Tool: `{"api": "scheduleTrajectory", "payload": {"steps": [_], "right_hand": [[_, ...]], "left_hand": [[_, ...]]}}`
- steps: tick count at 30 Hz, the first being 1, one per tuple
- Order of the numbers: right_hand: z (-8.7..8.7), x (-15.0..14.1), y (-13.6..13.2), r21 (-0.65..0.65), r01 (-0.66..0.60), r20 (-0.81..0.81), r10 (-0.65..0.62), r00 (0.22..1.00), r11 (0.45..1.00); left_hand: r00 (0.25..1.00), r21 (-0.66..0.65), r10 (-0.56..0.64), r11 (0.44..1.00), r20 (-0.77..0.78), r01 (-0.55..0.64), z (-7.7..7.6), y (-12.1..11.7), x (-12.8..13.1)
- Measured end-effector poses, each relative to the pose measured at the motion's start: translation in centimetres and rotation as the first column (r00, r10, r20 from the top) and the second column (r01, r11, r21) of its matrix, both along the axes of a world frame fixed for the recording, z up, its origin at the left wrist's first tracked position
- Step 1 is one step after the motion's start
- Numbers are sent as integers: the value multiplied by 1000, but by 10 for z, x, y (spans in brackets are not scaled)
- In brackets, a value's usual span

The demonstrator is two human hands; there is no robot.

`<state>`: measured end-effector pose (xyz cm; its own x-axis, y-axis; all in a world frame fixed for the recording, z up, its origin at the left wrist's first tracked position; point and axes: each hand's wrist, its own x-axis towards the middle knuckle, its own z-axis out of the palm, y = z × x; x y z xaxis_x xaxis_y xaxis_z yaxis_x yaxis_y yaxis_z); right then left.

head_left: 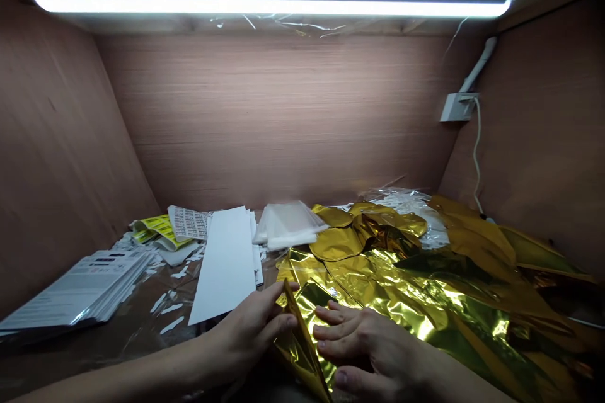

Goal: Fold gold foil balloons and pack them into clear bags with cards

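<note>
As the head view shows, the left hand (pixel 258 326) pinches a piece of gold foil (pixel 302 359) between thumb and fingers. Its grip is at the foil's far end; the rest slants nearer and rightward, standing tilted between the two hands. The right hand (pixel 373 343) lies palm down just right of it, fingers slightly spread and pinching nothing; whether they touch the foil sheets (pixel 397 283) beneath, I cannot tell. Those sheets cover the right side of the table (pixel 137 327). Beyond the left hand lies a white card (pixel 227 264), with clear bags (pixel 288 227) farther off. At left are printed leaflets (pixel 85 289) and, farther, yellow labels (pixel 161 227).
</note>
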<state>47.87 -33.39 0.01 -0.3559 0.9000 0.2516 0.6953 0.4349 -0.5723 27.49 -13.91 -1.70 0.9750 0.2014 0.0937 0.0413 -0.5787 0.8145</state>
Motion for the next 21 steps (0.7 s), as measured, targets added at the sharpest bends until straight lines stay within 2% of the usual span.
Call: {"api": "scheduleTrajectory", "payload": {"steps": [3, 5, 9, 12, 14, 17, 19, 21], "right_hand": [[4, -2, -1, -11, -7, -18, 7, 1000, 1000], [9, -3, -1, -27, -21, -23, 21, 1000, 999], [13, -3, -2, -30, -32, -44, 31, 999, 999], [2, 3, 0, 20, 0, -107, 2, 994, 1000], [-12, 9, 2, 113, 155, -149, -138, 979, 981], [-30, 16, 5, 176, 470, -72, -465, 882, 865], [-36, 17, 5, 120, 555, 48, -563, 825, 823], [-38, 15, 5, 56, 565, 123, -568, 814, 823]], "left_hand": [[985, 136, 143, 982, -97, -129, -2, -9, 16], [975, 179, 193, 969, -108, -172, -8, -14, 21], [981, 205, 192, 961, -10, -186, -18, -19, 22], [987, 218, 162, 963, 9, -160, -20, -21, 22], [990, 284, 138, 948, 39, -144, -20, -23, 23], [987, 374, 58, 921, 151, -112, -21, -24, 24], [963, 449, 16, 882, 270, -141, -21, -25, 25], [929, 553, -32, 811, 369, -192, -21, -26, 25]]}}
